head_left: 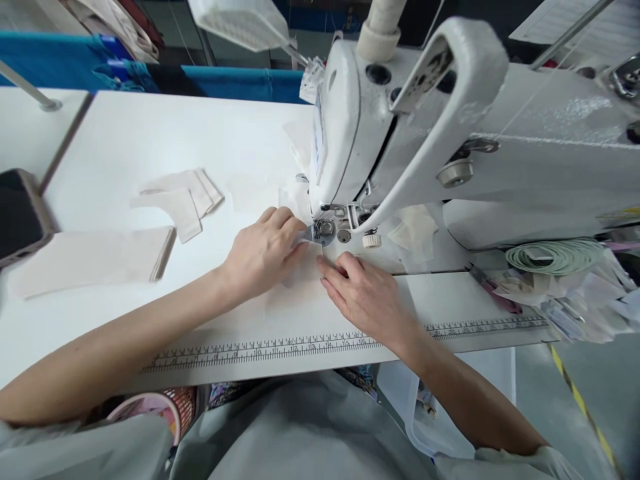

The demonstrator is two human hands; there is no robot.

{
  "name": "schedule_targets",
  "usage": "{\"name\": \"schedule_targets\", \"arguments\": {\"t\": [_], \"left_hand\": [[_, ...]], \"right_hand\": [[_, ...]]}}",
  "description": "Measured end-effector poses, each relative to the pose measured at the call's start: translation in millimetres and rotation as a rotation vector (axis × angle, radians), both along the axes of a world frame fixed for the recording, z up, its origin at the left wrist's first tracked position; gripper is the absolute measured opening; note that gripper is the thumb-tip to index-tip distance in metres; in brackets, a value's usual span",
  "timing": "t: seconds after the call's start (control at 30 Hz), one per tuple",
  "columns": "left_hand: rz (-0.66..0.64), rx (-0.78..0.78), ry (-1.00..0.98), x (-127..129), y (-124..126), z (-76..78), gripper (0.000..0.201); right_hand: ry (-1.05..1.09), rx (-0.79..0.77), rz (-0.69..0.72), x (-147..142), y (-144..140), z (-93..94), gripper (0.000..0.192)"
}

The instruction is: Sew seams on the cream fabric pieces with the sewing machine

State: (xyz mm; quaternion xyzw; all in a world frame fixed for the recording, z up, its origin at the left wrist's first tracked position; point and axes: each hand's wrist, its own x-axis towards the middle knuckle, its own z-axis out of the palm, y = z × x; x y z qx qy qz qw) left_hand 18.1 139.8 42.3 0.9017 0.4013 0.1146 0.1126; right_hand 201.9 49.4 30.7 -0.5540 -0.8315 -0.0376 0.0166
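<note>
A thin, pale fabric piece (303,272) lies at the needle plate (327,233) of a white sewing machine (400,127). My left hand (265,250) is closed at its left side, thumb and forefinger pinching it close to the presser foot (320,229). From the right, my right hand (363,293) has its fingers drawn together on the fabric's near right edge, just in front of the foot. The fingers partly cover the fabric, so its full outline is hidden. Farther left lie several cut cream fabric pieces (183,200) and a longer stack of them (95,260).
A phone (23,213) lies at the left edge. Printed ruler tape (295,351) runs along the table's front. To the right are a coil of green cord (555,257), snips (495,290) and a heap of scraps (590,293). A plastic bin (450,427) and a pink basket (183,407) stand below.
</note>
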Motion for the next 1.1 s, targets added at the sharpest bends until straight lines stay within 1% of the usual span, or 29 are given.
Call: {"name": "schedule_targets", "arguments": {"t": [0.07,0.13,0.2,0.3,0.4,0.67,0.83,1.1], "left_hand": [[-0.137,0.129,-0.001,-4.2,-13.6,1.2,0.03],[-0.257,0.179,0.01,-6.3,-26.7,-2.6,0.033],[-0.298,0.195,0.037,-6.3,-36.7,-10.2,0.035],[-0.281,0.184,0.066,-4.6,-43.7,-21.8,0.041],[-0.263,0.175,0.059,-3.9,-43.4,-27.2,0.043],[-0.275,0.288,0.08,-5.6,-28.7,-28.6,0.046],[-0.259,0.304,0.075,-5.3,-23.8,-31.2,0.046],[-0.273,0.349,0.04,-4.8,-19.6,-34.4,0.043]], "right_hand": [[0.0,0.001,0.002,0.1,0.6,0.0,0.036],[0.0,-0.004,0.003,0.0,0.9,-0.3,0.035],[0.001,-0.004,0.002,-0.3,0.6,-0.8,0.035],[-0.005,0.011,-0.008,-0.9,-0.6,-2.1,0.036],[-0.016,0.026,-0.016,-1.1,-0.4,-3.6,0.037],[-0.05,0.071,-0.004,-2.7,14.2,-5.9,0.038],[-0.054,0.066,-0.019,-2.9,19.5,-6.0,0.038],[-0.03,0.077,-0.036,-1.6,20.6,-8.9,0.037]]}}
